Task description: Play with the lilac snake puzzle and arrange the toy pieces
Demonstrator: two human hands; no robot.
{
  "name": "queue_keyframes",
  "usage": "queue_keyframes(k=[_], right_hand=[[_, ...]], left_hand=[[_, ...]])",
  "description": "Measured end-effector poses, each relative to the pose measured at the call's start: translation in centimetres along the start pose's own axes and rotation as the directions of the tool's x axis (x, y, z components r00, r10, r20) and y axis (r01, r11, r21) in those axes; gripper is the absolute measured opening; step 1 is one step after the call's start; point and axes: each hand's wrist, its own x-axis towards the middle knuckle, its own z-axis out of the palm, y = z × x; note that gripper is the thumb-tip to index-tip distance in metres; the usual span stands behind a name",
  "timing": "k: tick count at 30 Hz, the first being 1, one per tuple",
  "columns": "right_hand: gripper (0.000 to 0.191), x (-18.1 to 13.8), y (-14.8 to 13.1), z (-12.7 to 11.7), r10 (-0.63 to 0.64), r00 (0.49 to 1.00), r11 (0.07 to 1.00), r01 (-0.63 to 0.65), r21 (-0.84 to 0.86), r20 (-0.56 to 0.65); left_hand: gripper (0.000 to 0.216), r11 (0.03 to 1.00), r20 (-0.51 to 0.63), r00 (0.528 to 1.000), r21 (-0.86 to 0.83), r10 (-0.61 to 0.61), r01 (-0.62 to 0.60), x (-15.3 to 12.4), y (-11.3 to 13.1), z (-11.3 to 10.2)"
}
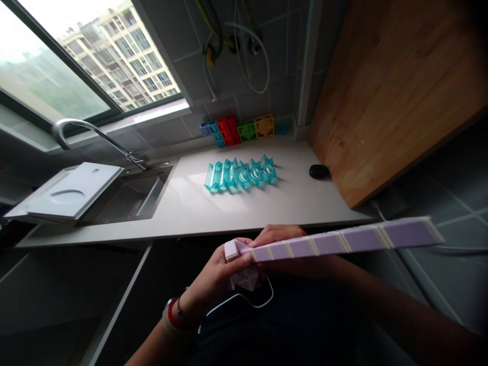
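A lilac and white snake puzzle (328, 245) is held in front of me, below the counter's front edge. Its long straight part reaches out to the right, while its left end is folded into a small bunch. Around that folded end, my left hand (223, 264) is closed, thumb on top near the bend. My right hand (277, 233) grips the puzzle just right of the bend; the strip hides much of this hand and its lower fingers. A bracelet and bands are on my left wrist.
On the white counter (183, 203) lies a translucent teal ridged piece (240, 174). Coloured plastic pieces (229, 130) lean on the wall. A black mouse-like object (318, 172) sits by a wooden board (389, 101). Left are a sink (152, 198), faucet (114, 142) and white box (76, 190).
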Motion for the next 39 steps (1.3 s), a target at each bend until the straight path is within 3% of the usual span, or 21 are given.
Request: queue_keyframes(k=[4,8,12,17,22,28,32,36,39], right_hand=[[0.016,-0.3,0.2,1.6,-0.02,0.992,0.995,0.008,-0.095,-0.124],[0.03,-0.4,0.7,1.7,-0.105,0.982,0.992,0.114,0.052,-0.155],[0.023,-0.5,0.7,1.0,-0.026,0.993,0.99,0.041,0.136,-0.111],[0.021,-0.3,0.1,-1.2,0.054,0.996,0.973,-0.068,0.221,0.067],[0.033,0.1,0.7,-2.1,0.016,0.999,0.921,-0.028,0.389,0.035],[0.039,0.0,2.0,-1.7,0.008,0.998,0.822,-0.044,0.568,0.065],[0.037,-0.2,2.4,-1.0,0.071,0.996,0.816,-0.091,0.571,0.057],[0.034,-0.5,2.3,-0.2,0.225,0.972,0.85,-0.16,0.501,-0.071],[0.029,-0.6,2.1,0.0,0.384,0.922,0.838,-0.327,0.437,-0.047]], left_hand=[[0.043,0.994,0.026,0.995,0.046,0.095,-0.096,0.2,-0.1,-0.6],[0.058,0.984,0.009,0.986,0.059,0.168,-0.168,0.5,-0.3,-1.3],[0.05,0.99,-0.028,0.991,0.052,0.133,-0.131,0.8,-0.5,-1.1],[0.048,0.996,0.117,0.99,-0.045,0.084,-0.08,0.6,-0.7,-0.5],[0.068,0.99,0.214,0.97,-0.104,0.113,-0.093,0.7,-0.7,-0.8],[0.082,0.986,0.151,0.976,-0.087,0.156,-0.144,1.0,-2.1,-1.7],[0.076,0.981,0.128,0.975,-0.084,0.184,-0.174,1.1,-2.3,-1.8],[0.048,0.946,0.076,0.957,0.144,0.281,-0.289,0.8,-1.4,-1.7],[0.034,0.836,0.016,0.921,0.413,0.389,-0.361,0.3,-0.8,-1.6]])
